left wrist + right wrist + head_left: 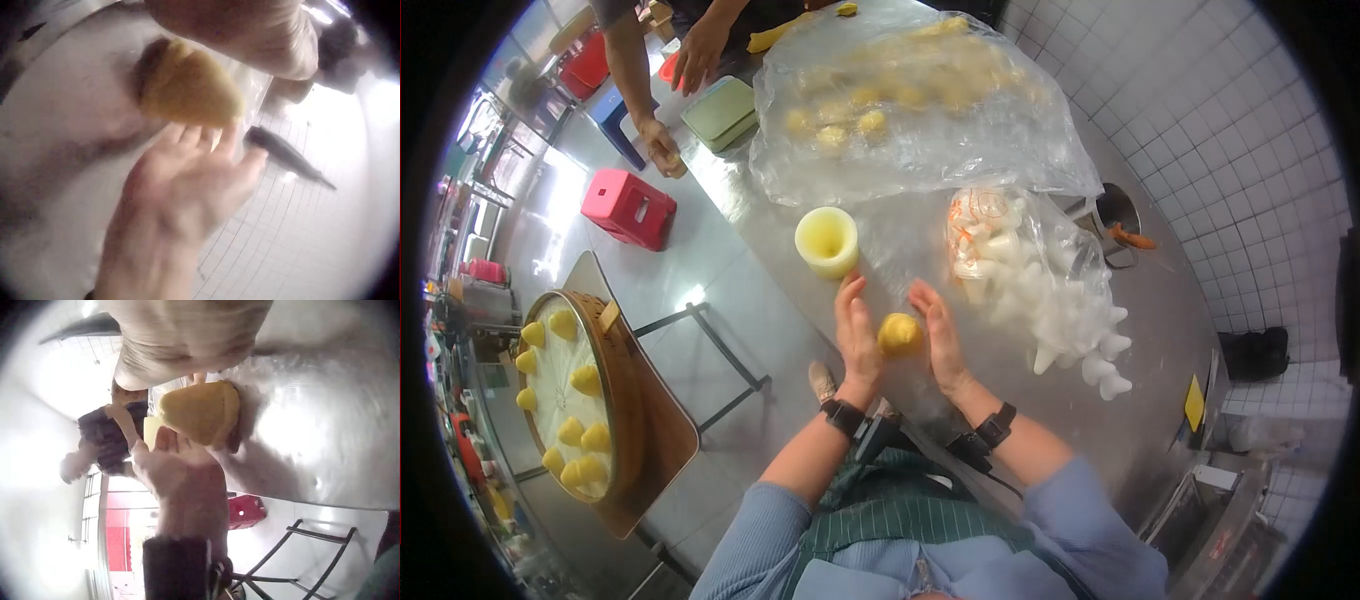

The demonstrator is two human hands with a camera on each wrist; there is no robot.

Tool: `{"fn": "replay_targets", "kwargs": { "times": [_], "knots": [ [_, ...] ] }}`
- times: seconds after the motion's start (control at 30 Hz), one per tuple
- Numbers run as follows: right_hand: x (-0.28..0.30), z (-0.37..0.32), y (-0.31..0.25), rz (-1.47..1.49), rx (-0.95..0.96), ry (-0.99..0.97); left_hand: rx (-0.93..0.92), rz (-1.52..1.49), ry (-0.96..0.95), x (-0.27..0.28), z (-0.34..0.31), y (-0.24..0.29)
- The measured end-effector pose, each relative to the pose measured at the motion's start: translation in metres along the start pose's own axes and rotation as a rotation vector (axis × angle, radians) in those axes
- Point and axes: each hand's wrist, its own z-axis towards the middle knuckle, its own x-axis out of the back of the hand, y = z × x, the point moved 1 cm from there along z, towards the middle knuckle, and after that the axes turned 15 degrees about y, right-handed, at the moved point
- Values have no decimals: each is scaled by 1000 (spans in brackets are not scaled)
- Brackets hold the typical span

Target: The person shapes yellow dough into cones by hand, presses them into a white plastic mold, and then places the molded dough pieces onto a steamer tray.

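Note:
A yellow cone-shaped dough piece [900, 336] with a rounded tip stands on the metal table between my two hands. My left hand [858, 342] is on its left side, fingers extended and palm turned inward. Opposite it, my right hand [943, 342] also has its fingers extended. In the left wrist view the dough [190, 87] lies past the heel of the left hand [244, 31], the right hand [187, 187] facing it. The right wrist view shows the dough's wide base [230, 415] against the table.
A pale yellow cup-like container [827, 243] stands just beyond my left fingertips. To the right lies a plastic bag with several white cones [1050, 290]. Plastic sheeting [920, 170] covers yellow pieces farther back. A round steamer [625, 400] bears dough cones at left. Another person's hands [700, 55] are at the far end.

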Motion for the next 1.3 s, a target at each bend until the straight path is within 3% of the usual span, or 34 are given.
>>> {"fn": "replay_targets", "kwargs": {
  "times": [0.1, 0.17, 0.3, 0.43, 0.47, 0.53, 0.6, 0.77, 0.83, 0.97, 1.03, 1.07, 1.13, 1.3],
  "knots": [
    [-19, 10, -2, -62, 80, -117, 0, 21, 61, 1, -18, -17],
    [-27, 7, -8, -117, 54, -128, -61, 101, -6, -10, -26, -1],
    [-12, -5, -14, -123, 35, -203, -9, 73, -68, 0, -3, 3],
    [-14, 7, -13, -72, 85, -57, -125, 94, -11, 17, -16, 8],
    [-19, 4, -14, -70, 80, -56, -174, 130, -87, 13, -21, 4],
    [-31, -4, -16, -241, 138, -130, -141, 131, -82, 6, -22, 1],
    [-24, -8, -11, -178, 86, -150, -38, 88, -83, 0, -19, 5],
    [4, -12, -28, -114, 97, -119, -81, 84, -33, 24, -9, -10],
    [9, -21, -48, -499, 496, -294, 36, 4, 45, 39, -18, -4],
    [-5, -27, -26, -527, 438, -408, 166, -120, 164, 69, -26, 12],
    [-13, -32, -24, -327, 236, -344, 439, -103, 123, 92, -32, 13],
    [-22, -35, -39, -316, 248, -362, 421, -106, 139, 93, -29, 31],
    [-33, -52, -77, -244, 488, -378, 758, -496, -74, 92, -38, 73],
    [-79, -80, -107, -101, 826, -403, 636, -784, -188, 107, -35, 152]
  ]
}}
